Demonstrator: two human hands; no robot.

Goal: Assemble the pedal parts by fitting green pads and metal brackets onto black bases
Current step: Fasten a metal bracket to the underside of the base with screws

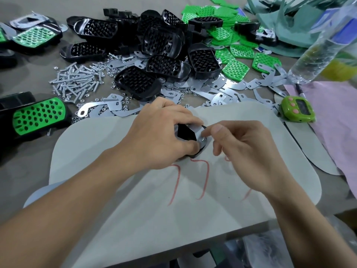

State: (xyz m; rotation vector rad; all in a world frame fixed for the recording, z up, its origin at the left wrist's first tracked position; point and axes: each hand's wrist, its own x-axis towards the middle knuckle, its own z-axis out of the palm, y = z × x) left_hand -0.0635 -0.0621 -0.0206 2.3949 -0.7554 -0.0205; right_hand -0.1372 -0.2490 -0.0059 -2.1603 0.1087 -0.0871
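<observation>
we log one black base (187, 133), glossy moulded plastic, lying on the far middle of a pale matt mat (135, 200) with rounded corners and red hand-drawn strokes, which lies on the grey desk (29, 171). a thin flat metal bracket (201, 130), dull silver, lies on top of the base, mostly hidden by fingers. the left hand (164, 132) arches over the base from the left, palm down, fingers curled over its far edge and thumb pressed to its near edge, gripping it. the right hand (243, 151) comes in from the right, wrist low, thumb and forefinger pinching a small shiny fastener (203, 139) at the bracket's near right corner; the other fingers hang loosely curled. nut or screw head, we cannot tell. behind the mat: a heap of black bases (162, 41), oval tubs with studded floors; loose green pads (235, 69), bright plastic perforated like honeycomb; a scatter of curved sheet-metal brackets (222, 88); a pile of zinc-bright screws (75, 80) and nuts. at left a finished pedal (38, 115) shows a green pad seated in its base. at right are a green timer (297, 110), a clear ribbed bottle (318, 53) and a pink cloth (332, 117).
</observation>
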